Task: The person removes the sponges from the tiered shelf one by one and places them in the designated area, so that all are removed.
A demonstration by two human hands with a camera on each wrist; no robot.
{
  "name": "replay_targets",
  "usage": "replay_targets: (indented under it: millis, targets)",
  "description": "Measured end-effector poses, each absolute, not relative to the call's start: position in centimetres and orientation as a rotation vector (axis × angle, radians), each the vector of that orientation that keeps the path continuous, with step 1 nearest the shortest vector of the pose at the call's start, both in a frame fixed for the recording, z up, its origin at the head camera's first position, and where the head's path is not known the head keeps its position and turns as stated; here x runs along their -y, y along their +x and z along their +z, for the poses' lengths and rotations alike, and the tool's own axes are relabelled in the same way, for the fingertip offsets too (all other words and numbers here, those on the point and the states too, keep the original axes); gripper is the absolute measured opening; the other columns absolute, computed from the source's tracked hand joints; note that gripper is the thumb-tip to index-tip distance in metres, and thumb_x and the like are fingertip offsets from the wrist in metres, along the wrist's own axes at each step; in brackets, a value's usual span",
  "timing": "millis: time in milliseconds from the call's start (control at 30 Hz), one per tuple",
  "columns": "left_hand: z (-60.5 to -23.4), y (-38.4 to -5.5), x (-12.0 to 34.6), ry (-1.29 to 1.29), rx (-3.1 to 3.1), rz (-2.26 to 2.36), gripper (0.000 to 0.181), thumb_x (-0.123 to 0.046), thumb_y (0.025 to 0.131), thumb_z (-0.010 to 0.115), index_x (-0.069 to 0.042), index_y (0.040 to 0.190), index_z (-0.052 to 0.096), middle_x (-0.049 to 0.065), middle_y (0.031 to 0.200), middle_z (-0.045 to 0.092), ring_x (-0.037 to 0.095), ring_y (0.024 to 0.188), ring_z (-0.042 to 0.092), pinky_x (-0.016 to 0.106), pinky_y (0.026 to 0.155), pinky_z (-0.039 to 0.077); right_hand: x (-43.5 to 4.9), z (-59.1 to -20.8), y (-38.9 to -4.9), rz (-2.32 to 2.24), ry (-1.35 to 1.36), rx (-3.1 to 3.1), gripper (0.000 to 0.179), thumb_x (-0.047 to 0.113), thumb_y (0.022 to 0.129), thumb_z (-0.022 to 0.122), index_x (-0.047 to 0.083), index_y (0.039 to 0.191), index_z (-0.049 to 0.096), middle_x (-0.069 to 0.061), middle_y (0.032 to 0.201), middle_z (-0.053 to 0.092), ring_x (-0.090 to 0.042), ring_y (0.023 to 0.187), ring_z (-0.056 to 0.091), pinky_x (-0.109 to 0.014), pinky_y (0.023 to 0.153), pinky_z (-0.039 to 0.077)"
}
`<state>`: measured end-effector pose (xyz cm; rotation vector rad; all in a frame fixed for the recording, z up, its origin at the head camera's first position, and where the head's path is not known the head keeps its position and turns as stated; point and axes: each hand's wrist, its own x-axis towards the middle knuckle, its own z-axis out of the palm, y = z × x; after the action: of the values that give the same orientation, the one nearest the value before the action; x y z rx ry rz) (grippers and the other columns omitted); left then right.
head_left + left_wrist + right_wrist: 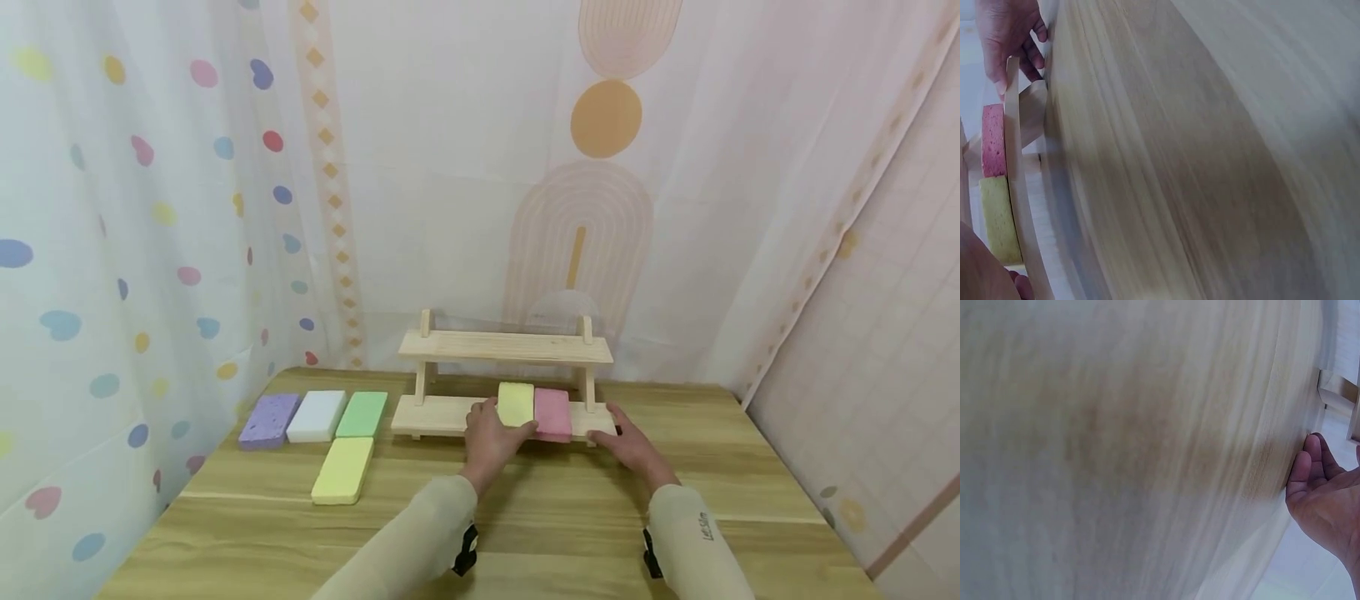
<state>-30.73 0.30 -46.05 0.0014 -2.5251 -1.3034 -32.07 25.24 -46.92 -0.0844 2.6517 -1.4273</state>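
Observation:
A two-tier wooden rack (506, 347) stands at the back of the table. On its lower shelf (438, 413), a yellow sponge (516, 402) and a pink sponge (552, 413) lie side by side, their near edges meeting. My left hand (492, 442) holds the yellow sponge, thumb along its front and fingers at its left side. At the right end of that shelf, my right hand (633, 448) grips the board; the left wrist view shows the thumb (996, 65) over it and the other fingers lower, near the table.
To the left on the wooden table (570, 525) lie a purple sponge (270, 421), a white sponge (317, 416) and a green sponge (362, 414) in a row. Another yellow sponge (343, 472) lies in front of them. Patterned curtains (450, 208) hang behind and beside the table.

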Motion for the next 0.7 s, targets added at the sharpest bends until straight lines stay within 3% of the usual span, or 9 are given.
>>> replay_targets:
  millis: [700]
  targets:
    - [-46.76, -30.99, -0.84, 0.027, 2.532, -1.158, 0.082, -0.043, 0.073, 0.086, 0.009, 0.126, 0.054, 0.019, 0.112, 0.053, 0.034, 0.103, 0.048, 0.049, 0.088, 0.042, -25.38, -47.28, -32.28, -1.443, -0.096, -2.667, 0.088, 0.041, 0.097, 0.061, 0.004, 0.159, 0.009, -0.032, 0.158, 0.014, -0.05, 0.143, 0.017, -0.063, 0.111, 0.023]
